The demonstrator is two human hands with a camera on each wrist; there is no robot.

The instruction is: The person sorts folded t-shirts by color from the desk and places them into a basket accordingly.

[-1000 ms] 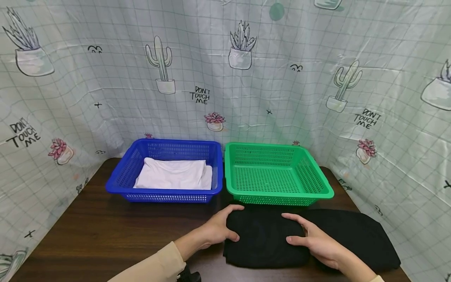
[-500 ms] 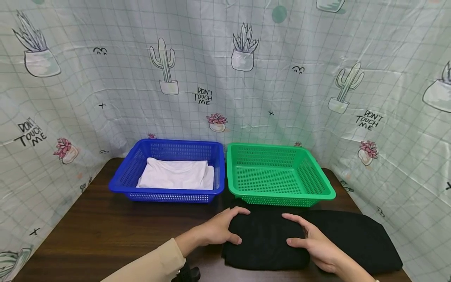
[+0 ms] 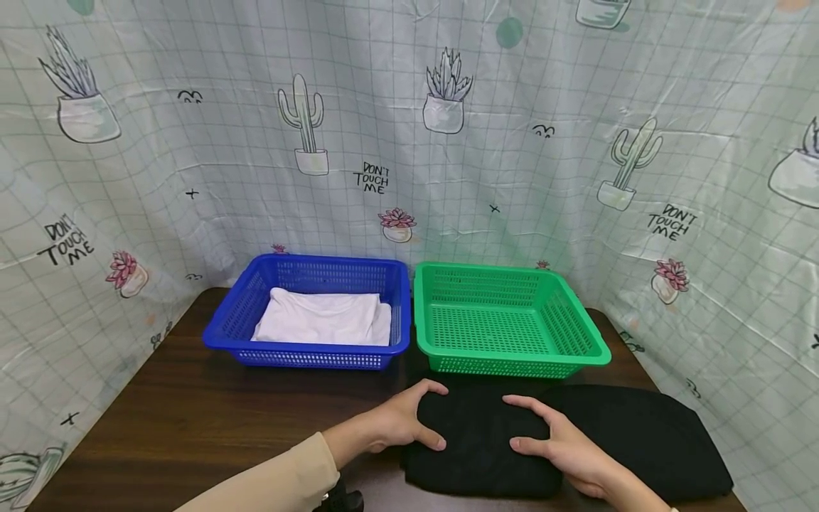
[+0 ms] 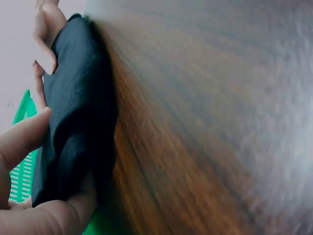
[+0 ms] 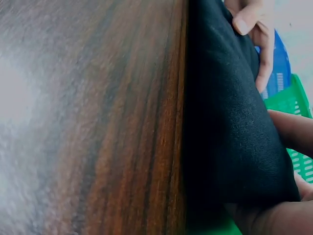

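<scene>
A folded black cloth lies on the table in front of the green basket. My left hand grips its left side, with the thumb over the top; in the left wrist view one finger tucks in against the cloth's edge. On the opposite side my right hand grips the same cloth, and in the right wrist view a finger goes in under its edge. Most fingertips are hidden by the fabric. A second black cloth lies to the right, partly behind my right hand.
At the back left stands a blue basket with folded white cloth in it. Beside it is a green basket with its slotted floor showing. Brown wooden tabletop extends to the left. A printed curtain hangs behind.
My hands have drawn slightly closer together on the folded black cloth, the right one shifting a little left. The whole view has drifted slightly. Baskets stay put.
</scene>
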